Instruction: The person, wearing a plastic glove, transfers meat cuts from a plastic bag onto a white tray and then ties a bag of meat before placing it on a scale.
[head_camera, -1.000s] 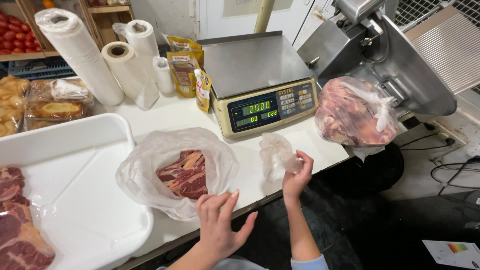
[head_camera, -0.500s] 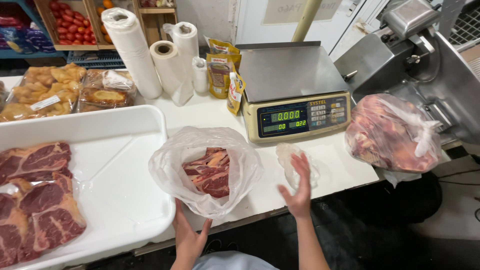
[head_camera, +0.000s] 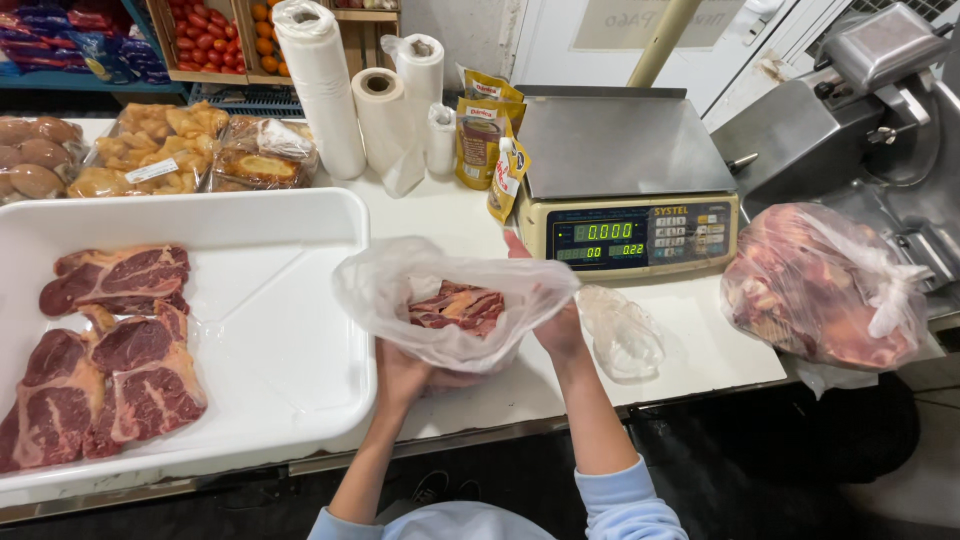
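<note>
A clear plastic bag (head_camera: 390, 290) with a cut of red meat (head_camera: 458, 306) inside sits on the white counter. My left hand (head_camera: 405, 375) cups the bag from below at its near side. My right hand (head_camera: 555, 325) grips the bag's right edge, fingers reaching up toward the scale. A crumpled empty plastic bag (head_camera: 622, 332) lies just right of my right wrist. The digital scale (head_camera: 625, 190) with a bare steel platter stands behind the bag.
A white tray (head_camera: 270, 250) at the left holds several raw steaks (head_camera: 110, 350). A large bagged heap of meat (head_camera: 820, 285) lies at the right, by a meat slicer (head_camera: 860, 110). Plastic bag rolls (head_camera: 322, 85), sauce pouches (head_camera: 480, 140) and packaged chicken (head_camera: 170, 150) line the back.
Both hands have closed in on the meat bag: the left moved under it, the right left the empty bag and took the bag's right edge. The view shifted left.
</note>
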